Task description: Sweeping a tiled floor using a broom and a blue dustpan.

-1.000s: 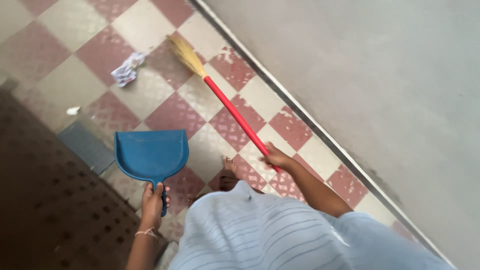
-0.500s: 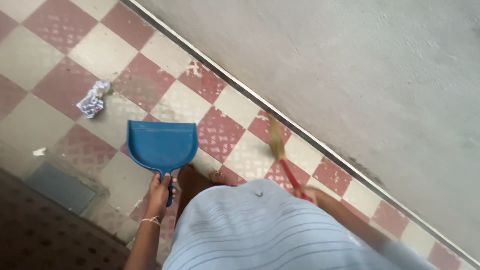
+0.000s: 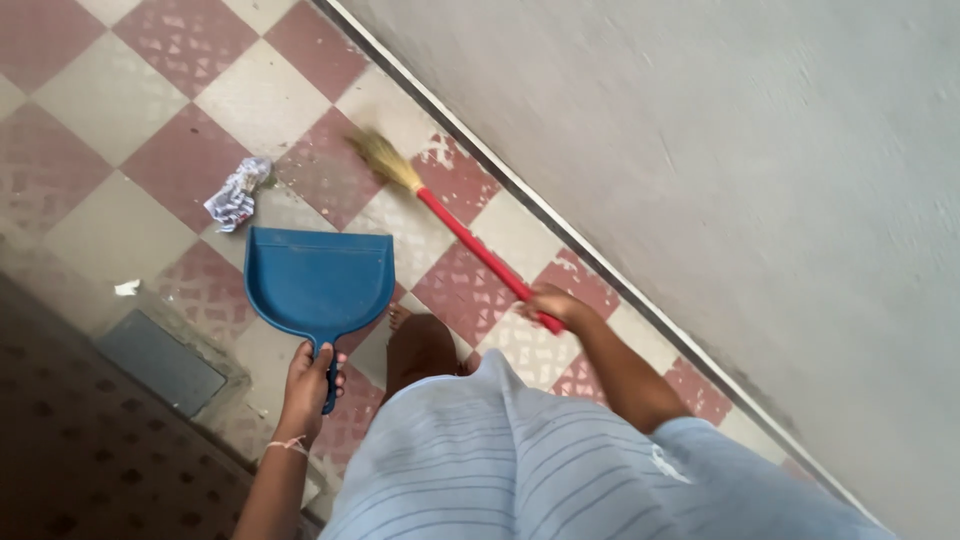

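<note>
Crumpled wrapper (image 3: 238,193) lies on checkered floor (image 3: 110,230), just beyond the dustpan's far-left corner, well ahead of L grip. Left hand (image 3: 308,385) wrapped tight round handle of blue dustpan (image 3: 318,280), pan held w/ mouth fwd. Right hand (image 3: 550,305) fisted on red broom (image 3: 470,245); bristles extend fwd-left of grip, near wall base (image 3: 560,225).

A household passage or veranda, seen from above: a worn floor (image 3: 130,230) of red and cream checkered tiles runs along a plain grey plastered wall (image 3: 720,170), with a dark perforated mat (image 3: 70,450) on the side of the tiles away from that wall.
</note>
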